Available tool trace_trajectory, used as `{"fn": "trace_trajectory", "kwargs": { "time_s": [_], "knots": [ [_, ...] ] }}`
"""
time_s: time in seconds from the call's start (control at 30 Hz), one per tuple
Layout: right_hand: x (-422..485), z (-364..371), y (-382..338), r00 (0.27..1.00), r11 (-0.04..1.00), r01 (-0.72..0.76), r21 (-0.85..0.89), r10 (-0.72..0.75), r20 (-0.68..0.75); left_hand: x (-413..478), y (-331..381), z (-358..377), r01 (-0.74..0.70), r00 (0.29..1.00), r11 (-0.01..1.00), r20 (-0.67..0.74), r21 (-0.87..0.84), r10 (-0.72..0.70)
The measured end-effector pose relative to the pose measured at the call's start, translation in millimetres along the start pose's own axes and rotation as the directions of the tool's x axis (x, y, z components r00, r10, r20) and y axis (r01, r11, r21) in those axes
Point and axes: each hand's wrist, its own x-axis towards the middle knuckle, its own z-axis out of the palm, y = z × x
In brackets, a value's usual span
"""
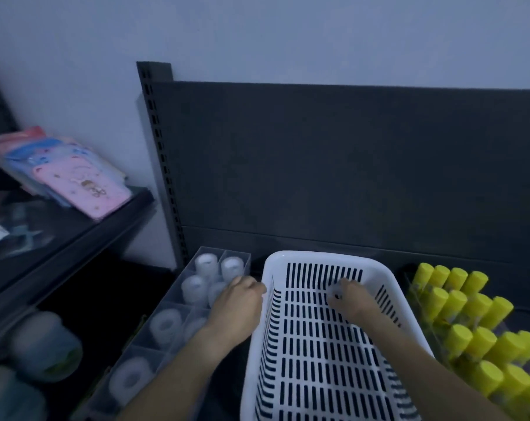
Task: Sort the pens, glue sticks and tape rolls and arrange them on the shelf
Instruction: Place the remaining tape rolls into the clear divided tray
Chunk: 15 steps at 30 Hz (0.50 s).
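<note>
A white slotted basket (291, 259) stands on the dark shelf in front of me. My right hand (350, 297) is inside it near the far wall, its fingers closed on a small clear tape roll (334, 290). My left hand (238, 302) rests over a clear divided organizer (142, 338) to the left of the basket; whether it holds anything is hidden. Clear tape rolls (206, 264) fill the organizer's compartments. Yellow-capped glue sticks (467, 323) stand in rows in a clear holder to the right.
A dark back panel (349, 165) rises behind the shelf. A lower side shelf (84, 235) at the left carries pastel packets (75, 180). Blurred round containers (45, 344) sit at the lower left.
</note>
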Motion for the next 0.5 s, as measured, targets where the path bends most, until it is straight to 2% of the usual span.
{"fn": "trace_trajectory", "kwargs": {
  "time_s": [0.1,0.2,0.3,0.4,0.5],
  "knots": [
    [-18.0,-6.1,-19.6,0.999,0.996,0.018,0.087,-0.021,0.029,-18.8,-18.0,-9.4,0.041,0.999,0.998,-0.032,-0.050,-0.043],
    [-54.9,-16.0,-60.1,0.978,0.954,0.205,0.219,-0.191,-0.081,-46.4,-42.8,-24.5,0.106,0.991,0.988,-0.073,-0.114,-0.115],
    [-102.2,-13.3,-110.2,0.917,0.880,0.397,0.262,-0.372,-0.141,-79.4,-73.1,-37.1,0.155,0.983,0.979,-0.074,-0.133,-0.166],
    [-142.2,3.4,-154.1,0.849,0.812,0.521,0.264,-0.524,-0.063,-114.8,-104.8,-44.5,0.210,0.971,0.962,-0.075,-0.173,-0.226],
    [-166.4,23.3,-183.1,0.821,0.810,0.543,0.220,-0.568,0.064,-145.8,-122.8,-53.6,0.225,0.974,0.955,0.012,-0.195,-0.227]
  ]
}}
